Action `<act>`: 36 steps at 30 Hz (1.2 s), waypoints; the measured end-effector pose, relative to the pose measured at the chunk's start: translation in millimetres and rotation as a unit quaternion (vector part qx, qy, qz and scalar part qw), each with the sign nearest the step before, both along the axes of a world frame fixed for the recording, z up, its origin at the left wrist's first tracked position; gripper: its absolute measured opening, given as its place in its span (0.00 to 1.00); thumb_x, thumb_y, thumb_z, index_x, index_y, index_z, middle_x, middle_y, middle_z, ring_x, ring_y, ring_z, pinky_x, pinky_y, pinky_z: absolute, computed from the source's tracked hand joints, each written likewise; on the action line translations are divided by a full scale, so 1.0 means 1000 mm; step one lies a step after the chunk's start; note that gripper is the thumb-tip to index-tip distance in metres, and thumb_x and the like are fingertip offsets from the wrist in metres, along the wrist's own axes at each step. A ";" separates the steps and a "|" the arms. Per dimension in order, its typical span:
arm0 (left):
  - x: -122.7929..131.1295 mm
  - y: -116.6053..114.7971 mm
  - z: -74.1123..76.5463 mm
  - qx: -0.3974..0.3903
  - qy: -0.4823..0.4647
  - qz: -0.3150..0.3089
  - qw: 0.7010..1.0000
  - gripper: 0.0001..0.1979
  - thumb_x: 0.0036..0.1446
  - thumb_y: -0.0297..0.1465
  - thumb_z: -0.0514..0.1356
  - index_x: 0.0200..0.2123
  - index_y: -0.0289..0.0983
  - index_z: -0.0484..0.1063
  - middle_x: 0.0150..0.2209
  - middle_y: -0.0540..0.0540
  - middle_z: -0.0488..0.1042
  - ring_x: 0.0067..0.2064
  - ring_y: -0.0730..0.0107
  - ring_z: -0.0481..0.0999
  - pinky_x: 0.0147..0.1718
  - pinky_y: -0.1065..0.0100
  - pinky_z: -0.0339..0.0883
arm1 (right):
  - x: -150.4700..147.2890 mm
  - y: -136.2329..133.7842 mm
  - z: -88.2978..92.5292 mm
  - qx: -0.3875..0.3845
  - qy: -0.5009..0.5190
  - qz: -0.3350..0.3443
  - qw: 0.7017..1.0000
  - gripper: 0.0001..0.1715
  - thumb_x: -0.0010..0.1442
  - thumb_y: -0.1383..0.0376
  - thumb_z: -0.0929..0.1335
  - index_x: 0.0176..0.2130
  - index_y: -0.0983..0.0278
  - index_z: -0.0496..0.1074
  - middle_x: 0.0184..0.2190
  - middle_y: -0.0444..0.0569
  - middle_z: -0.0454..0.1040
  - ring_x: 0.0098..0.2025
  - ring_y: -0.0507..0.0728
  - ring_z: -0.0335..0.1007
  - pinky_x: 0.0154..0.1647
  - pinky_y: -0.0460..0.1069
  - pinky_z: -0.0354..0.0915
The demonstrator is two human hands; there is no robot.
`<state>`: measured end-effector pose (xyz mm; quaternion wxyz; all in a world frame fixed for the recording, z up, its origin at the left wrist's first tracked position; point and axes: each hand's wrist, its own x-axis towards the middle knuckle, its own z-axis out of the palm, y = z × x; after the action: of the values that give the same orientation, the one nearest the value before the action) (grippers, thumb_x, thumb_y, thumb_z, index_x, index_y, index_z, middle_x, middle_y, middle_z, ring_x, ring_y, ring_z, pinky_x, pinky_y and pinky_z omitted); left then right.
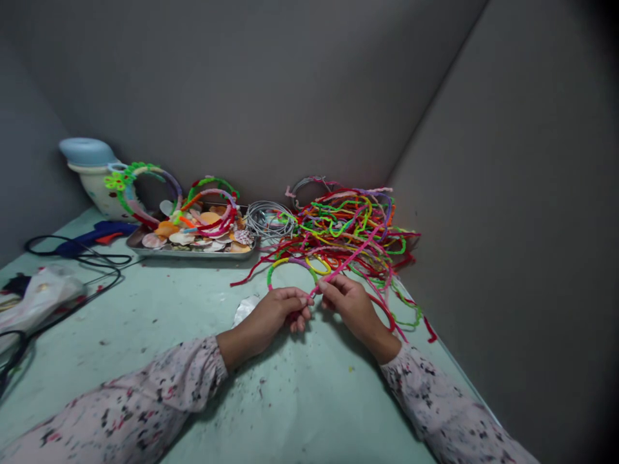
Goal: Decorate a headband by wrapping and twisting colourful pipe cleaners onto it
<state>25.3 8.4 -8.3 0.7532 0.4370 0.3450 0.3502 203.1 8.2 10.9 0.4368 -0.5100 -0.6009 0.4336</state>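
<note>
A pink pipe cleaner [349, 260] runs slantwise between my hands, its far end reaching up over the pile. My left hand [285, 308] pinches its near end between thumb and fingers. Close beside it, my right hand [349, 303] grips the same pipe cleaner with thumb and forefinger. Just behind my fingers lies a ring wrapped in green, yellow and purple [291, 261]. A smaller yellow ring [319, 264] rests next to it. Part of a red ring [384, 312] shows past my right wrist. A silvery flat piece [244, 309] is partly covered by my left hand.
A tangled heap of colourful pipe cleaners [338, 222] spreads behind my hands. Left of it are coiled grey wire [271, 220] and a metal tray [193, 254] of shells. A blue glue gun [91, 237], black cable [116, 278], plastic bag [46, 293] and blue-lidded container [99, 187] stand farther left.
</note>
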 end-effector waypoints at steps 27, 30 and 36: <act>0.001 -0.001 0.001 0.039 0.016 0.020 0.999 0.08 0.54 0.32 0.63 0.34 0.32 0.72 0.28 0.47 0.74 0.23 0.79 0.70 0.21 0.76 0.59 | 0.008 0.003 0.003 0.007 -0.108 -0.009 0.994 0.20 0.62 0.52 0.63 0.27 0.63 0.67 0.18 0.40 0.66 0.21 0.51 0.60 0.24 0.45 0.56; -0.001 0.002 0.002 0.040 0.003 0.053 0.998 0.08 0.54 0.32 0.63 0.34 0.33 0.72 0.28 0.47 0.74 0.22 0.79 0.70 0.22 0.76 0.60 | 0.022 0.003 0.017 0.054 -0.285 0.011 0.957 0.15 0.62 0.55 0.64 0.32 0.63 0.71 0.25 0.44 0.72 0.27 0.52 0.66 0.28 0.46 0.57; -0.004 0.007 0.005 0.028 -0.017 0.101 0.994 0.09 0.54 0.33 0.64 0.35 0.33 0.71 0.27 0.49 0.73 0.21 0.80 0.69 0.20 0.76 0.59 | 0.045 -0.004 0.043 -0.038 -0.669 -0.025 0.741 0.18 0.58 0.61 0.67 0.47 0.65 0.72 0.39 0.61 0.78 0.38 0.64 0.75 0.33 0.51 0.61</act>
<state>21.0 15.0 -3.2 0.7070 0.4149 0.3648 0.4415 248.4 4.2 53.6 -0.0868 -0.6999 -0.7089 -0.0081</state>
